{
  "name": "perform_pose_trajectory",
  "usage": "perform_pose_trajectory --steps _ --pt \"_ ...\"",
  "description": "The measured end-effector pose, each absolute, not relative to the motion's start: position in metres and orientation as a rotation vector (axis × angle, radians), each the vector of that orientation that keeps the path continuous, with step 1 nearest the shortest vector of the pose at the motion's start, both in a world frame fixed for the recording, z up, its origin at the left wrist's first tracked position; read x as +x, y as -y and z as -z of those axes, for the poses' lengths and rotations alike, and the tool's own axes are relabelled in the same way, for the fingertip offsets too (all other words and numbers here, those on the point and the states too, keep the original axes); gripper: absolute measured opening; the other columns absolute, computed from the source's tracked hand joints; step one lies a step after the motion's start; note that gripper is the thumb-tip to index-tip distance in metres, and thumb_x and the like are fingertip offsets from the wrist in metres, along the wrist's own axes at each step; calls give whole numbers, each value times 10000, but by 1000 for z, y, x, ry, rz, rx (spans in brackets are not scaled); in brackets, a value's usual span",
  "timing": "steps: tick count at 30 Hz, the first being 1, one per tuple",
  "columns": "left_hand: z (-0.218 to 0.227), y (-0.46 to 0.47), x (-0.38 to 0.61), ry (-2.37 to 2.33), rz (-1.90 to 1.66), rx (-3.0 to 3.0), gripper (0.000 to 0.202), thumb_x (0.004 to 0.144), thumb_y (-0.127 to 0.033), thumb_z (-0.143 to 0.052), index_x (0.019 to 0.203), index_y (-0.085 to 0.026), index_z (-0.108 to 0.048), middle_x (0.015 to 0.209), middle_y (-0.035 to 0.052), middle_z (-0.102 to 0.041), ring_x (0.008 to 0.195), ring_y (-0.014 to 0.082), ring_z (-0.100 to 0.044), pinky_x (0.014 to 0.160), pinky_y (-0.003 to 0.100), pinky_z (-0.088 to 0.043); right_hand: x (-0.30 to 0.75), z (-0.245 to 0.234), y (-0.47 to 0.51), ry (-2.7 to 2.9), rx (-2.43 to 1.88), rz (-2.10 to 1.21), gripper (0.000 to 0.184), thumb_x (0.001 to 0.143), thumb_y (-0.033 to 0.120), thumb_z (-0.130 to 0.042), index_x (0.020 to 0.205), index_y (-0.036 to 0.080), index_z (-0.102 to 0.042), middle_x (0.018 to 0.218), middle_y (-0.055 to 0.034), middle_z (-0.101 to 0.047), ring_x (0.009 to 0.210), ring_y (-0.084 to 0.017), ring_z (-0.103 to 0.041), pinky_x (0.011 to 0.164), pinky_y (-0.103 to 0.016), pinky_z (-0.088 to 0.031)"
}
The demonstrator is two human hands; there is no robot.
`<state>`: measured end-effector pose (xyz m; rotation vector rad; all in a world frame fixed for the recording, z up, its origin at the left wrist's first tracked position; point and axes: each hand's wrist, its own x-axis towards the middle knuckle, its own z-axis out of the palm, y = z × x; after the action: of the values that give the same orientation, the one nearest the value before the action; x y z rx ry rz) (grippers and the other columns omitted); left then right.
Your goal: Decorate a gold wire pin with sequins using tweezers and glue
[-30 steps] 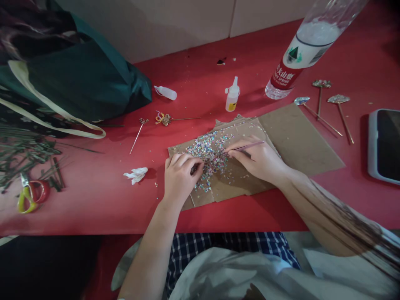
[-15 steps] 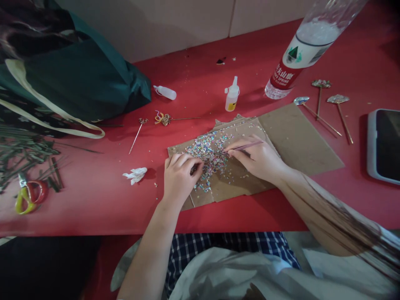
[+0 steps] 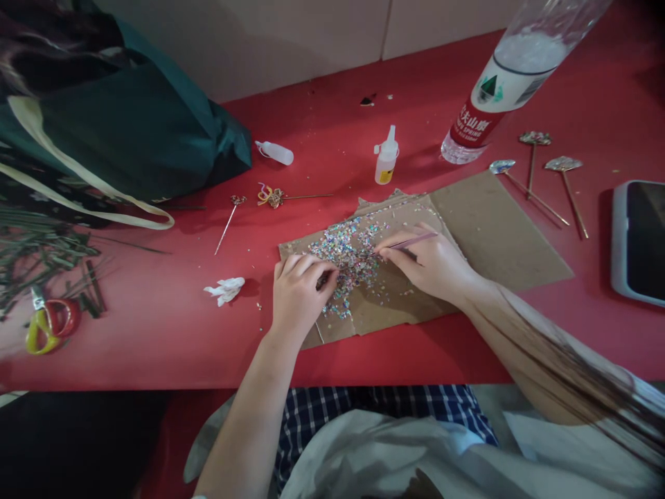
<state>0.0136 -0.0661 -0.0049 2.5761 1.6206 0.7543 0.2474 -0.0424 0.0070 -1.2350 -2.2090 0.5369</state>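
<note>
Over a heap of small shiny multicoloured rhinestones point(image 3: 343, 239), my right hand point(image 3: 431, 267) grips pink tweezers point(image 3: 415, 240), their tips down among the stones. The stones lie scattered across a flattened piece of brown cardboard point(image 3: 493, 232). At the heap's left side, my left hand point(image 3: 296, 287) is closed, thumb and fingers brought together; whatever they pinch is dark and mostly hidden. Ahead of the hands, a small white glue bottle point(image 3: 385, 163) with a pointed nozzle stands upright.
A large water bottle point(image 3: 472, 118), several hairpin-like sticks point(image 3: 571, 197) and a phone point(image 3: 641, 242) are on the right. Leftward lie a crumpled tissue point(image 3: 226, 291), ornamented sticks point(image 3: 275, 198), a second small bottle point(image 3: 275, 152), scissors point(image 3: 49, 326), green strips point(image 3: 41, 256) and a green bag point(image 3: 166, 125).
Hardly anything differs. Both hands keep their places, and the tweezer tips stay in the rhinestones; the view has shifted very slightly.
</note>
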Motion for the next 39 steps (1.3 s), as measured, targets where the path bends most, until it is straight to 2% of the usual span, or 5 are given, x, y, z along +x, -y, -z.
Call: perform_pose_trajectory --steps 26,39 --pt "5 66 13 -1609 -755 2565 36 849 -284 -617 827 -258 -628 831 -39 -681 870 174 -560 785 338 -365 248 -5 43 2209 -1208 -508 196 926 265 -455 890 213 -640 909 -20 -719 880 -211 -646 820 -386 -417" --pt "5 66 13 -1607 -767 2589 38 847 -273 -617 813 -259 -624 819 -43 -679 865 173 -558 784 335 -361 247 -5 41 2172 -1233 -574 241 932 277 -428 870 216 -652 913 -22 -724 881 -224 -645 806 -400 -408"
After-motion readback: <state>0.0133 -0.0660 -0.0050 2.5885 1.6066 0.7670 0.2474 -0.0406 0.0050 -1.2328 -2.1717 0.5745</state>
